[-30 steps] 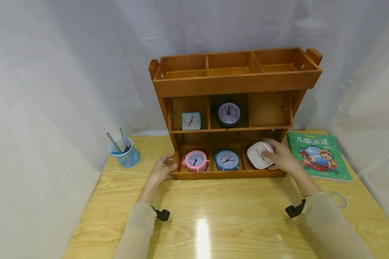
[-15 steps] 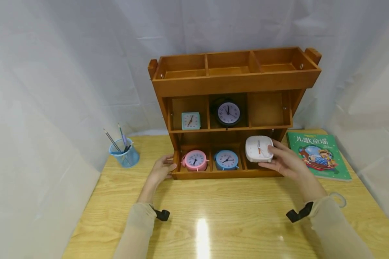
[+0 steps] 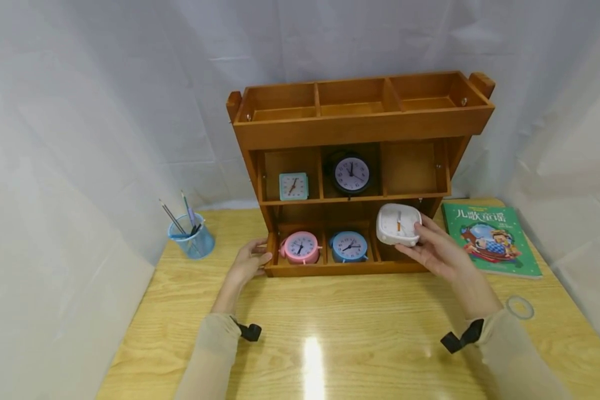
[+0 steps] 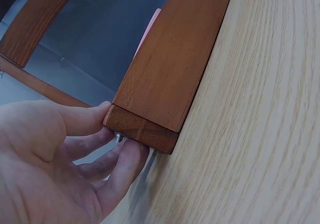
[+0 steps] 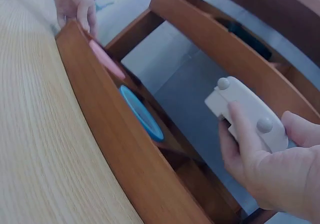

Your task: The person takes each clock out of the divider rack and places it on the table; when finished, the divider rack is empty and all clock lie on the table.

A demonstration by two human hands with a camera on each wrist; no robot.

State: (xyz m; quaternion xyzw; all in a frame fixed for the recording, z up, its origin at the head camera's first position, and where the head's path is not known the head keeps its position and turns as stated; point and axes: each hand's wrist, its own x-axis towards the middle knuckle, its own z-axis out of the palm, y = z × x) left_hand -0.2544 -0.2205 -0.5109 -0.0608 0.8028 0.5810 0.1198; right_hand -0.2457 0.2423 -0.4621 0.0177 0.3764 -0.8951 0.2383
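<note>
My right hand (image 3: 442, 253) grips a white alarm clock (image 3: 399, 224), thumb on one side and fingers on the other, as the right wrist view shows with the clock's base (image 5: 250, 108). The clock is raised above the bottom right compartment of a brown wooden shelf (image 3: 365, 129). My left hand (image 3: 247, 261) pinches the shelf's lower left corner; in the left wrist view the thumb lies on the corner's end (image 4: 140, 126) and the fingers touch beneath it. A pink alarm clock (image 3: 301, 248) and a blue alarm clock (image 3: 349, 246) sit in the bottom left and middle compartments.
A small mint square clock (image 3: 294, 186) and a black round clock (image 3: 351, 174) stand on the middle tier. A blue pen cup (image 3: 195, 241) is left of the shelf. To the right lie a green book (image 3: 495, 244) and a clear ring (image 3: 520, 307) on the wooden table (image 3: 360, 333).
The right hand has lifted the white clock up from the bottom right compartment and turned it so its face shows. The left hand stays at the shelf corner.
</note>
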